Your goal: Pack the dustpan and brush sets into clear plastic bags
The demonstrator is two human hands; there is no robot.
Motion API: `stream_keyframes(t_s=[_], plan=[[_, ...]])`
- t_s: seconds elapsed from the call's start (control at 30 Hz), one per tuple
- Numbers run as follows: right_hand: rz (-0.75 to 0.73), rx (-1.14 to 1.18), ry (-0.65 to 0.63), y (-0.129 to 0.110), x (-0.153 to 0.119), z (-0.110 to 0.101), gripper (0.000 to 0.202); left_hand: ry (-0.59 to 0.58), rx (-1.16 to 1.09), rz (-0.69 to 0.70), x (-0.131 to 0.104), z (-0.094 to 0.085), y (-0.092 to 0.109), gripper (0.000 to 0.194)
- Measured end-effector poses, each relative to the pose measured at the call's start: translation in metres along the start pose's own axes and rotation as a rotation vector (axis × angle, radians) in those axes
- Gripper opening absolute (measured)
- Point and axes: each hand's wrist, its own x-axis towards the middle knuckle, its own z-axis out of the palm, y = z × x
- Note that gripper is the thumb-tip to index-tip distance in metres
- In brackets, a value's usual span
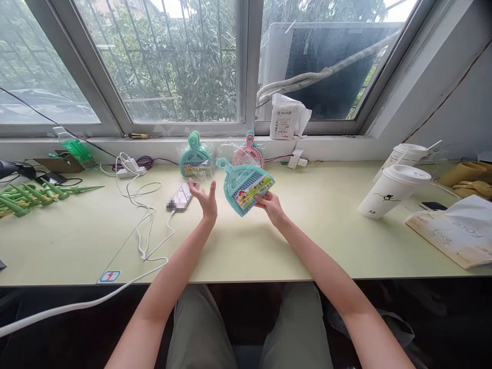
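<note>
My right hand [270, 206] grips the lower right corner of a teal mini dustpan and brush set [243, 187], which is tilted above the table with its handle toward the upper left. A colourful printed label runs along its lower edge. To its left, my left hand [205, 199] is raised with fingers spread, holding nothing. Behind it, a stack of wrapped teal dustpan sets [196, 156] leans against the wall below the window. A pink dustpan set [249, 149] stands beside that stack, partly hidden by the held one.
A phone [180, 197] with a white cable [145, 225] lies left of my left hand. White paper cups [394, 192] and a tissue pack [453, 230] are at right. Green plastic pieces [34, 197], a bottle [79, 151] and a power strip [131, 171] sit at left.
</note>
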Motion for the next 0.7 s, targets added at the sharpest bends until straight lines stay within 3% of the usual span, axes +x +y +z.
stream_keyframes(t_s=[0.13, 0.2, 0.37, 0.57, 0.7], plan=[[-0.012, 0.002, -0.008, 0.002, -0.002, 0.002, 0.044, -0.531, -0.313, -0.359, -0.003, 0.007, -0.006, 0.063], [-0.023, -0.003, 0.014, 0.001, -0.003, 0.003, 0.043, -0.66, -0.369, -0.44, -0.012, 0.012, -0.005, 0.06], [-0.046, -0.007, 0.055, -0.002, -0.004, 0.005, 0.039, -0.807, -0.411, -0.447, -0.028, 0.016, 0.008, 0.058], [-0.041, 0.023, 0.048, 0.0, -0.006, 0.009, 0.037, -0.764, -0.393, -0.353, -0.031, 0.016, 0.02, 0.063], [-0.074, 0.04, 0.092, -0.001, -0.008, 0.009, 0.037, -0.808, -0.36, -0.423, -0.039, 0.02, 0.018, 0.07]])
